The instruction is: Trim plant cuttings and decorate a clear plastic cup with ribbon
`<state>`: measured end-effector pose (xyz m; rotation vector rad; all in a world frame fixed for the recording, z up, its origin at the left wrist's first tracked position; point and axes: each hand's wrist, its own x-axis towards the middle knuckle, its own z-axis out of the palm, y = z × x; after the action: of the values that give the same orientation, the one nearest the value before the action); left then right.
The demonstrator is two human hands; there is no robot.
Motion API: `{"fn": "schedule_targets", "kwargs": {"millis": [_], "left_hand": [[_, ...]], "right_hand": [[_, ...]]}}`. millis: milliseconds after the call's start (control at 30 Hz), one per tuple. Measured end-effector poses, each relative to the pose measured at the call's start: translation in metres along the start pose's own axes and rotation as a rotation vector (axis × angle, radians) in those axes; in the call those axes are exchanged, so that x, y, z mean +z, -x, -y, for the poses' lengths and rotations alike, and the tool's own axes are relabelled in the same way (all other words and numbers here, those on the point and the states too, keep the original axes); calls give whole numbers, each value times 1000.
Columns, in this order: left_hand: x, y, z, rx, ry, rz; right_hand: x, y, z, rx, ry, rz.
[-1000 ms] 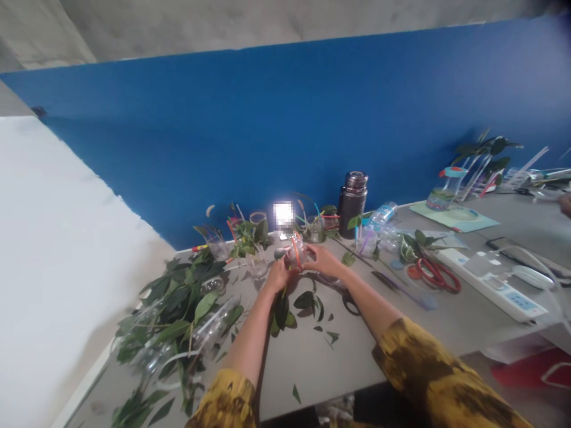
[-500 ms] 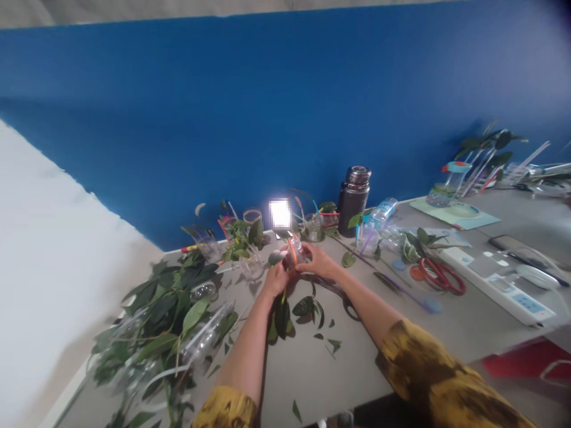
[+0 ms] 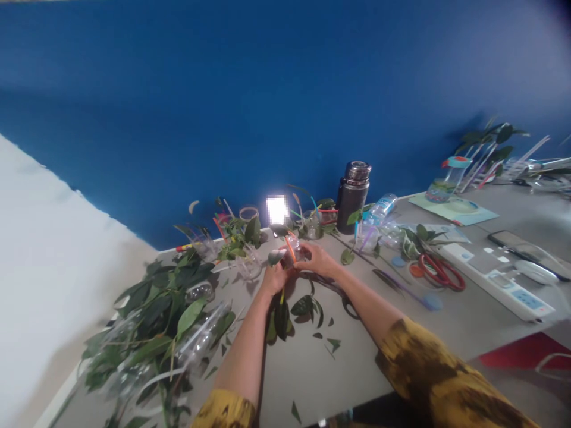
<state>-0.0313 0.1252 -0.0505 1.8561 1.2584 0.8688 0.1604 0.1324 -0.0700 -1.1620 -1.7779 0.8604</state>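
Observation:
Both hands are around a small clear plastic container at the middle of the table, with an orange straw slanting up in it. My left hand grips it low on the left, fingers partly hidden. From the right, my right hand closes on its side with bent fingers. A leaf sits beside the left fingers. Below the hands, dark green leaves on a yellow stem lie near another leaf sprig and small cut scraps.
Leafy branches and clear bottles crowd the left. Behind the hands are a bright lamp, cups with leaves and straws, and a dark thermos. Red-handled scissors, a power strip and a phone lie right.
The view has shifted slightly, so most things sit a little higher and farther left. Both hands keep their hold on the container; I see little other movement.

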Motion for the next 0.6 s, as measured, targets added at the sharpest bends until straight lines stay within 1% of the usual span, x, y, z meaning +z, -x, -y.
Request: {"fn": "schedule_targets", "kwargs": {"millis": [133,333,467,600], "left_hand": [[1,-1,-1,-32,-42,-12],[2,-1,0,17,-58,-31],[2,-1,3,3,-78,-11],[1,-1,1,3,-15,-19]], "right_hand": [[-2,1,3,14,43,27],[-2,2,6,16,41,16],[-1,2,7,33,57,5],[-1,2,7,19,40,8]]}}
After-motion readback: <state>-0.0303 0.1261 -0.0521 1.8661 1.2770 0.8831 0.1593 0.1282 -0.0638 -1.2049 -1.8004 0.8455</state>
